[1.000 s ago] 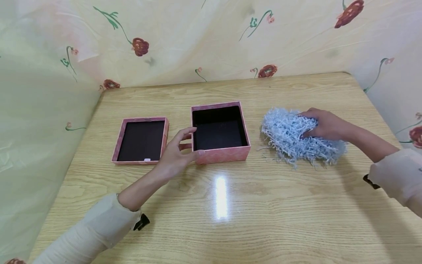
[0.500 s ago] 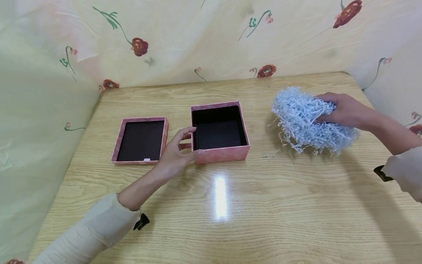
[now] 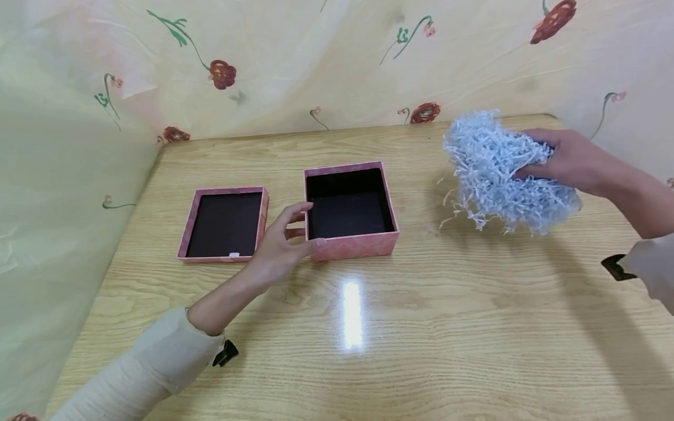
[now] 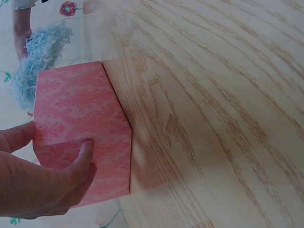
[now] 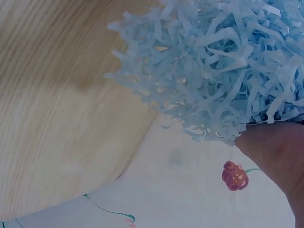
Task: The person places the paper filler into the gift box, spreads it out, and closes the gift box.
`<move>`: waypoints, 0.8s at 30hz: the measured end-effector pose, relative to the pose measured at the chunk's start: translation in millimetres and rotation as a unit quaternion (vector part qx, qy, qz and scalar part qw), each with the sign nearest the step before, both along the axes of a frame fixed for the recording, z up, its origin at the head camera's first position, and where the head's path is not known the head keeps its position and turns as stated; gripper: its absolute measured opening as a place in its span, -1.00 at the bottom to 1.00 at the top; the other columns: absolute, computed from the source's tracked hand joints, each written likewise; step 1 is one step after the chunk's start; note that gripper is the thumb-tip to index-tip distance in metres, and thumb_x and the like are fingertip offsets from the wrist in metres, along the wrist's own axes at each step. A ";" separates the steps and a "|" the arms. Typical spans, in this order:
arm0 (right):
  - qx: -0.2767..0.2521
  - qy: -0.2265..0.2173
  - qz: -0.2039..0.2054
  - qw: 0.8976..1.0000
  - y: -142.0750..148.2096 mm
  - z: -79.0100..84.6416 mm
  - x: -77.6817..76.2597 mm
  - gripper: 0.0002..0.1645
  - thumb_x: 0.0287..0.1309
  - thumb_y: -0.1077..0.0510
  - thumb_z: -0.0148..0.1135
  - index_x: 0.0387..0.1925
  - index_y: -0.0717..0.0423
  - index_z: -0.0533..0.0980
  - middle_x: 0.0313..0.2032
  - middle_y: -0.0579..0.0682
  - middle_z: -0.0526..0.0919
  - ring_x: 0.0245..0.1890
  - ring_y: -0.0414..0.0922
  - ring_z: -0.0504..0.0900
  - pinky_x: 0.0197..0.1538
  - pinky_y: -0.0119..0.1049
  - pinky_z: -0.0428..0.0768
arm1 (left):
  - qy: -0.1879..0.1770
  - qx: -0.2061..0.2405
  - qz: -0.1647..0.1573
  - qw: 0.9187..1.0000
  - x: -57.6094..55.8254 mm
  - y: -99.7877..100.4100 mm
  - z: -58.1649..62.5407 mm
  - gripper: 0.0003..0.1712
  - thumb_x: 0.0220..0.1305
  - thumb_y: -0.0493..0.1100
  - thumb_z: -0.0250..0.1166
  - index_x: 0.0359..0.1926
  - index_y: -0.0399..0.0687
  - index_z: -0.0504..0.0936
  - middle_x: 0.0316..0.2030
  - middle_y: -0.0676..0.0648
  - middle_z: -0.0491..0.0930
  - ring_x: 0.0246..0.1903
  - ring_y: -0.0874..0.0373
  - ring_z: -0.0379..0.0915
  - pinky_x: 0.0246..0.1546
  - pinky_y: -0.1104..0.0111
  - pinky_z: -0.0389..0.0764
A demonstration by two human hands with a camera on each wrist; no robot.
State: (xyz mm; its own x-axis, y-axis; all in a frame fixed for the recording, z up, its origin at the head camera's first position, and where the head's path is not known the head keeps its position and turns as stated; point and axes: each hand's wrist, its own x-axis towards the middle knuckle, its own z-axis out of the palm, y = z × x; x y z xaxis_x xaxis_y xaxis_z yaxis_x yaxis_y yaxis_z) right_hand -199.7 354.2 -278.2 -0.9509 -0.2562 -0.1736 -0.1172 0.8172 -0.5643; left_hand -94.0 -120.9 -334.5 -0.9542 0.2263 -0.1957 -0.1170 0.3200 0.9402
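A bundle of light blue shredded paper (image 3: 500, 169) is gripped by my right hand (image 3: 579, 164), lifted off the wooden table. Much of that hand's fingers is buried in the strands, and in the right wrist view the shredded paper (image 5: 213, 66) fills the upper right. My left hand (image 3: 281, 242) holds the near left corner of a pink patterned box (image 3: 358, 247). The thumb lies on the box's front wall and a fingertip is at its left rim. The box stands uncovered, its black inside bare. From the left wrist view, the box's outer walls (image 4: 80, 104) show beside the fingers.
A shallow pink lid (image 3: 263, 222) with a black inside lies left of the box, inside facing up. Flower-printed sheeting (image 3: 337, 64) rises behind the table (image 3: 447, 339) and along its sides. A few loose paper strands hang below the bundle.
My right hand has raised the shredded paper off the table and carried it away from me and slightly right. My left hand, the box and the lid have stayed in place.
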 end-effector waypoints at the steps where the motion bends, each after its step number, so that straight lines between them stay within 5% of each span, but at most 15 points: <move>1: 0.000 0.002 -0.004 1.000 -0.4 2.0 0.9 -0.08 0.19 0.09 0.32 0.48 0.03 0.08 0.41 0.24 0.13 0.37 0.22 0.08 0.11 -0.61 0.23 | 0.000 0.001 0.000 1.000 0.1 0.2 0.2 -0.23 0.20 -0.23 0.37 0.37 0.20 0.26 0.31 -0.15 0.19 0.20 -0.16 0.30 0.06 0.09 0.53; 4: -0.004 0.007 -0.024 1.000 -1.8 9.1 4.0 -0.05 0.20 0.08 0.31 0.49 0.00 0.01 0.46 0.22 0.00 0.42 0.24 -0.06 0.39 -0.04 0.12 | 0.000 0.007 -0.002 1.000 0.3 0.5 1.1 -0.23 0.20 -0.25 0.36 0.38 0.18 0.25 0.32 -0.18 0.18 0.21 -0.18 0.29 0.07 0.09 0.51; 7: -0.010 0.016 -0.031 0.999 -4.0 15.8 5.3 -0.04 0.22 0.09 0.28 0.50 0.05 -0.04 0.47 0.21 -0.10 0.44 0.26 -0.21 0.29 0.37 -0.09 | 0.000 0.013 -0.002 1.000 0.1 0.7 1.6 -0.23 0.20 -0.26 0.36 0.38 0.16 0.25 0.32 -0.20 0.18 0.21 -0.19 0.29 0.08 0.09 0.50; 17: -0.013 0.025 -0.017 0.999 -17.3 30.0 0.2 -0.11 0.20 0.10 0.31 0.45 0.13 0.10 0.43 0.27 0.06 0.42 0.28 -0.06 0.32 0.31 -0.05 | 0.000 0.014 0.000 1.000 -0.9 1.1 1.3 -0.23 0.20 -0.27 0.36 0.37 0.14 0.26 0.32 -0.20 0.19 0.20 -0.19 0.29 0.08 0.11 0.51; 24: -0.015 0.035 -0.003 0.999 -28.7 39.4 -2.1 -0.04 0.18 0.12 0.32 0.48 0.11 0.02 0.45 0.25 -0.01 0.44 0.26 -0.16 0.33 0.31 -0.12 | 0.001 0.013 0.000 1.000 -1.0 1.4 1.9 -0.23 0.20 -0.27 0.36 0.37 0.15 0.26 0.32 -0.20 0.18 0.21 -0.19 0.30 0.08 0.10 0.50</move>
